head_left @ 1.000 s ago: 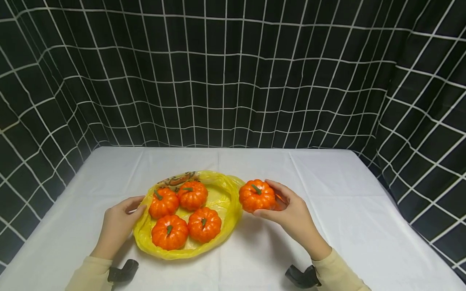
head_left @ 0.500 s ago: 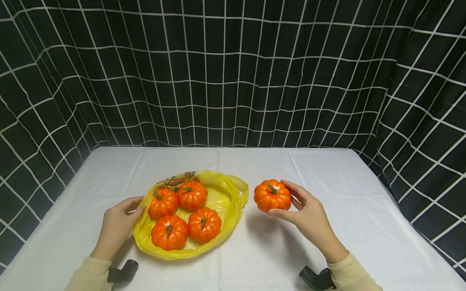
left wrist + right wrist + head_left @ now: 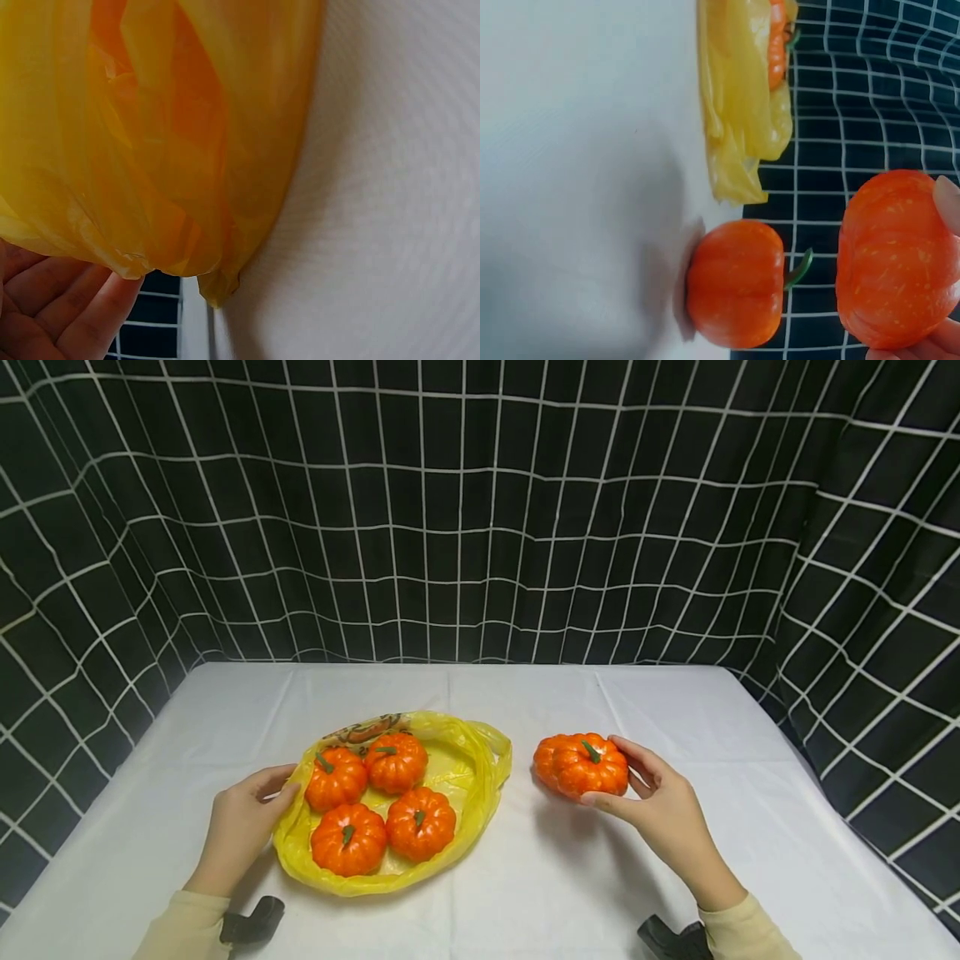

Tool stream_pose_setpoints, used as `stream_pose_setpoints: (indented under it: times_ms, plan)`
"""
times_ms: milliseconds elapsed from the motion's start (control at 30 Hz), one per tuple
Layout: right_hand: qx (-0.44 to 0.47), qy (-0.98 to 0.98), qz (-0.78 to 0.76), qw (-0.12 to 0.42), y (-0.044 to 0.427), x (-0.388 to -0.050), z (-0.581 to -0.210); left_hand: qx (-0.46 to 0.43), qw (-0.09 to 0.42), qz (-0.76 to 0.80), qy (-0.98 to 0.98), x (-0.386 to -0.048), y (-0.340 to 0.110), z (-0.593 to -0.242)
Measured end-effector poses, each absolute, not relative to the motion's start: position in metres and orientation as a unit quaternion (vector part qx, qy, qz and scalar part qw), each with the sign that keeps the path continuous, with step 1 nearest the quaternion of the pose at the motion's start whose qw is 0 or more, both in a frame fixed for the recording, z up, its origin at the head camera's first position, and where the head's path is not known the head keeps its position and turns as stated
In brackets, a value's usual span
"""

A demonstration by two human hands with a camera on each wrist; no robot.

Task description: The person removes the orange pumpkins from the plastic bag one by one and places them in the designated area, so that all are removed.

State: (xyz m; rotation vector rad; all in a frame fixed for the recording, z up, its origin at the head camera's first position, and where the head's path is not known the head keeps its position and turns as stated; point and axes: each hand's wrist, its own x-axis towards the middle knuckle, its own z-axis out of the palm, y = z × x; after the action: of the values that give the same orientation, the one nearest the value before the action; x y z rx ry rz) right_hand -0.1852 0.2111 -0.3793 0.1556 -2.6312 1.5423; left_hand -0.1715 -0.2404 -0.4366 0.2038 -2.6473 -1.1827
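Note:
Small orange toy pumpkins with green stems are here. My right hand [image 3: 663,810] grips one pumpkin [image 3: 592,766] between thumb and fingers. In the right wrist view this held pumpkin [image 3: 896,259] is off the table, apart from a second pumpkin [image 3: 735,285] that stands upright on the cloth. From the head, that second pumpkin [image 3: 547,760] is partly hidden behind the held one. To the left lies a yellow plastic bag [image 3: 480,827], its mouth spread wide, with several pumpkins [image 3: 348,839] inside. My left hand [image 3: 243,822] pinches the bag's left rim; some fingers are hidden behind it.
A white cloth [image 3: 465,927] covers the table. Black curtains [image 3: 465,510] with a white grid rise behind it and at both sides. A black wrist mount [image 3: 258,920] sits at each wrist.
My right hand has moved right, away from the bag, carrying the pumpkin. The pumpkin on the table now shows to the left of the held one. My left hand and the bag stay nearly still.

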Motion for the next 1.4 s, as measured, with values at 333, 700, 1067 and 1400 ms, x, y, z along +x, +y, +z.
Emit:
stream_pose_setpoints:
  times_ms: [333,700,1067,1400]
  plan:
    - [0.033,-0.863,0.501,0.051,0.223,-0.185,-0.382,0.066,0.116,-0.402,-0.906,-0.17,-0.239,-0.436]
    - [0.011,-0.86,0.506,0.061,0.238,-0.19,-0.384,0.066,0.122,-0.404,-0.904,-0.168,-0.241,-0.436]
    - [-0.021,-0.862,0.504,0.051,0.252,-0.2,-0.393,0.067,0.115,-0.404,-0.905,-0.169,-0.24,-0.438]
    - [-0.042,-0.87,0.489,0.041,0.265,-0.213,-0.395,0.064,0.121,-0.4,-0.906,-0.171,-0.24,-0.435]
